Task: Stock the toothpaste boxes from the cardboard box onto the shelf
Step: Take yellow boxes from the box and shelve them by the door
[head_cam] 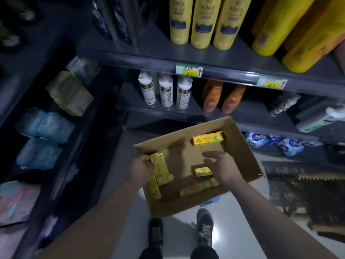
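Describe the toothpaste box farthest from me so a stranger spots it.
Find the open cardboard box below the shelves. One yellow toothpaste box lies against its far wall, right side. It alone lies beyond the left hand and right hand.

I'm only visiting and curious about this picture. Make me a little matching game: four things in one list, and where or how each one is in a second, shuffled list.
Things:
1. left hand
2. right hand
3. white bottles
4. tall yellow bottles

Places or states:
A. on the upper shelf
B. grips toothpaste boxes
C. open, over the cardboard box
D. on the lower shelf, left of the orange bottles

Pairs: 1-B, 2-C, 3-D, 4-A.
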